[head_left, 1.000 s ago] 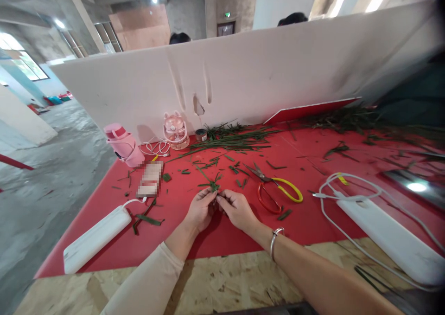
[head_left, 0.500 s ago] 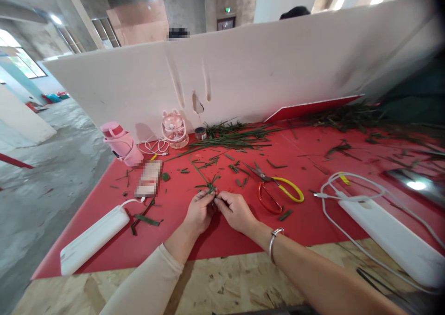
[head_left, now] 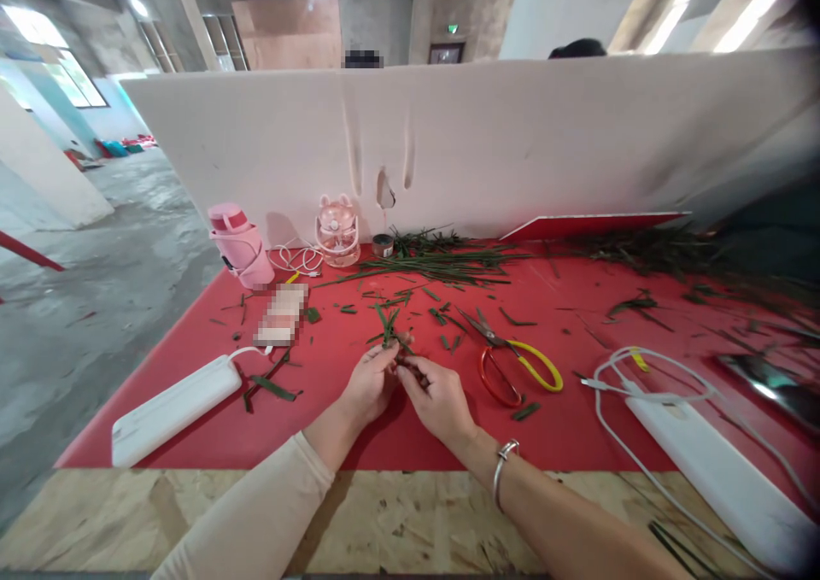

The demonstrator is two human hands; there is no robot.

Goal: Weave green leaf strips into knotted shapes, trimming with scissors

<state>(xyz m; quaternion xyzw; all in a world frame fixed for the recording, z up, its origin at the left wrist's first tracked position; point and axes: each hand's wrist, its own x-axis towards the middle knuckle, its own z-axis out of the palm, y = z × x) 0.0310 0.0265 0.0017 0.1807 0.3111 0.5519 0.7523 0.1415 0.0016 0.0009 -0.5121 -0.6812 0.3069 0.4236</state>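
Observation:
Between my two hands is a small bunch of green leaf strips (head_left: 387,322), its tips fanning upward above the fingers. My left hand (head_left: 371,382) pinches the bunch at its base. Close beside it, my right hand (head_left: 436,392) has its fingers curled in at the lower end of the same strips; the exact grip is partly hidden. Scissors (head_left: 492,337) with one red and one yellow handle lie spread on the red table covering (head_left: 410,448), right of my hands. Short green cuttings (head_left: 442,315) are scattered around them.
A pile of long green strips (head_left: 448,264) lies at the back beside a small tin (head_left: 383,245). A pink bottle (head_left: 241,247) and a clear pink cup (head_left: 337,234) stand at the white partition (head_left: 269,153). White power banks (head_left: 176,411) with cables flank both sides.
The leaf strips now stand more upright and fanned above my left fingers. My right hand has turned a little, its fingers more curled. The camera view has shifted and levelled slightly.

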